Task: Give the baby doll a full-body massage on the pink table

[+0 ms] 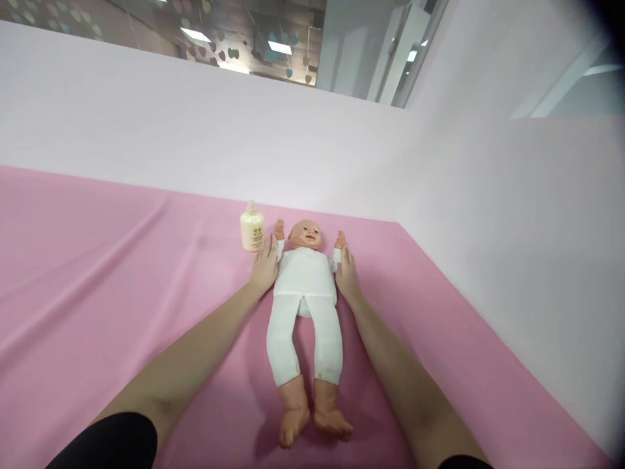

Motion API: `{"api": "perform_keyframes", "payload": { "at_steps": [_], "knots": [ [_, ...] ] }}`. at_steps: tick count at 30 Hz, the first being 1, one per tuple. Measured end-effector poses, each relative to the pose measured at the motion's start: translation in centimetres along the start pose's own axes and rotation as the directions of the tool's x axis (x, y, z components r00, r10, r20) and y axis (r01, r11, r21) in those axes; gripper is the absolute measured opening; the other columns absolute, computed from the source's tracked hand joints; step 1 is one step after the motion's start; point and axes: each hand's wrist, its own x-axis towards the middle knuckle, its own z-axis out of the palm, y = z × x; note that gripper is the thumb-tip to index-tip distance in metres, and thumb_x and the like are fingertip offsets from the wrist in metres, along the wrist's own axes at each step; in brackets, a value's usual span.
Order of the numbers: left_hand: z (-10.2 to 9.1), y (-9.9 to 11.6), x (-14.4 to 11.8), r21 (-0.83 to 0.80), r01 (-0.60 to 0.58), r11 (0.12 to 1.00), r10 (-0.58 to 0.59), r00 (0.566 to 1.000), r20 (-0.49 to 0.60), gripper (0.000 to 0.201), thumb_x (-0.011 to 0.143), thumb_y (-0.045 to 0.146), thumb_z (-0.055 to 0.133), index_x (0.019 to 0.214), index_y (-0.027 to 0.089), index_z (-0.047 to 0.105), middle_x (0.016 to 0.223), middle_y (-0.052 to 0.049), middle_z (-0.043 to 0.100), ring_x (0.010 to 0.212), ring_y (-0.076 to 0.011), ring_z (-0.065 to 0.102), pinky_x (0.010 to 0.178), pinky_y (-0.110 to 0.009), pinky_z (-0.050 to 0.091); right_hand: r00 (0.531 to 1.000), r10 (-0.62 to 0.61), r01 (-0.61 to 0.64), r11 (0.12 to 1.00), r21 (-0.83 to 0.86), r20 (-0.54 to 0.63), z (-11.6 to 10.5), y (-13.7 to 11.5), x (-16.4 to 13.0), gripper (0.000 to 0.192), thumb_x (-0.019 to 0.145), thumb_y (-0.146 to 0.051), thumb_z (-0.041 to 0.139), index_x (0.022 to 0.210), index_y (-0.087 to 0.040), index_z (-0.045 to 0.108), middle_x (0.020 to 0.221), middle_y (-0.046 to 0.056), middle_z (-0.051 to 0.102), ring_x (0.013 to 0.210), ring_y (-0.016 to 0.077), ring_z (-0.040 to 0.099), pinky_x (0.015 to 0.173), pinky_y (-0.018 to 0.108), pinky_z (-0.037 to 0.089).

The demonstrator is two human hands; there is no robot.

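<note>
Pink sheeting point(97, 273) covers the worktop where the baby doll point(305, 293) lies face-up, a lotion bottle point(252, 228) by its head. Your left hand point(265, 266) and right hand point(346, 272) rest flat, fingers extended, against its upper arms. It's probably light, hard-limbed, soft-clothed; take hold around the torso.

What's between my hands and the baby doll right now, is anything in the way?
Nothing visible. The left hand and the right hand lie flat against the sides of the baby doll, by its raised arms. The lotion bottle stands just beyond the left hand, not between it and the doll.
</note>
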Motion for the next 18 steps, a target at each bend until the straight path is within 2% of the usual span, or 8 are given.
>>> {"api": "perform_keyframes", "payload": {
  "at_steps": [5, 8, 10, 13, 16, 18],
  "knots": [
    [-0.43, 0.43, -0.03, 0.075, 0.154, 0.985, -0.162, 0.980, 0.117, 0.055, 0.089, 0.021, 0.031, 0.143, 0.013, 0.028, 0.149, -0.011, 0.029, 0.138, -0.0262, 0.026, 0.111, -0.045, 0.024, 0.995, 0.089, -0.088, 0.996, -0.023, 0.047, -0.22, 0.18, 0.09, 0.056, 0.088, -0.027, 0.033, 0.142, -0.013, 0.030, 0.143, 0.014, 0.036, 0.134, 0.0263, 0.032, 0.110, 0.047, 0.029],
    [-0.70, 0.73, -0.03, 0.089, 0.240, 0.967, -0.252, 0.954, 0.164, 0.053, 0.091, 0.028, 0.031, 0.142, 0.013, 0.032, 0.148, -0.009, 0.032, 0.136, -0.0264, 0.029, 0.109, -0.045, 0.026, 0.986, 0.142, -0.140, 0.990, -0.026, 0.083, -0.38, 0.02, 0.18, 0.056, 0.086, -0.031, 0.036, 0.139, -0.013, 0.036, 0.133, 0.014, 0.048, 0.123, 0.0262, 0.045, 0.104, 0.043, 0.037],
    [-0.86, 0.84, 0.01, 0.086, 0.267, 0.960, -0.279, 0.945, 0.172, 0.053, 0.091, 0.030, 0.032, 0.141, 0.013, 0.034, 0.147, -0.009, 0.034, 0.136, -0.0259, 0.030, 0.109, -0.044, 0.026, 0.977, 0.187, -0.184, 0.982, -0.037, 0.107, -0.54, -0.09, 0.23, 0.054, 0.086, -0.034, 0.036, 0.138, -0.015, 0.038, 0.122, 0.013, 0.056, 0.111, 0.0255, 0.054, 0.095, 0.040, 0.043],
    [-0.97, 0.91, 0.07, 0.088, 0.294, 0.952, -0.305, 0.937, 0.167, 0.052, 0.090, 0.032, 0.035, 0.138, 0.014, 0.038, 0.144, -0.012, 0.039, 0.133, -0.0272, 0.034, 0.108, -0.045, 0.027, 0.958, 0.259, -0.254, 0.966, -0.053, 0.124, -0.79, -0.17, 0.22, 0.052, 0.086, -0.036, 0.037, 0.135, -0.019, 0.042, 0.111, 0.009, 0.063, 0.099, 0.0238, 0.059, 0.086, 0.036, 0.046],
    [-0.96, 0.81, 0.10, 0.082, 0.318, 0.945, -0.327, 0.933, 0.153, 0.049, 0.089, 0.032, 0.038, 0.134, 0.016, 0.043, 0.133, -0.013, 0.051, 0.124, -0.0302, 0.045, 0.103, -0.047, 0.033, 0.938, 0.316, -0.311, 0.949, -0.054, 0.145, -0.90, -0.10, 0.12, 0.048, 0.086, -0.039, 0.039, 0.130, -0.021, 0.047, 0.101, 0.007, 0.066, 0.090, 0.0228, 0.062, 0.082, 0.035, 0.047],
    [-0.94, 0.66, 0.09, 0.051, 0.324, 0.945, -0.328, 0.933, 0.147, 0.047, 0.087, 0.031, 0.041, 0.133, 0.018, 0.044, 0.125, -0.012, 0.058, 0.118, -0.0306, 0.050, 0.100, -0.047, 0.036, 0.937, 0.317, -0.317, 0.948, -0.026, 0.150, -0.86, -0.02, 0.06, 0.047, 0.086, -0.040, 0.040, 0.129, -0.022, 0.048, 0.100, 0.006, 0.066, 0.090, 0.0225, 0.062, 0.084, 0.036, 0.047]
  ]
}}
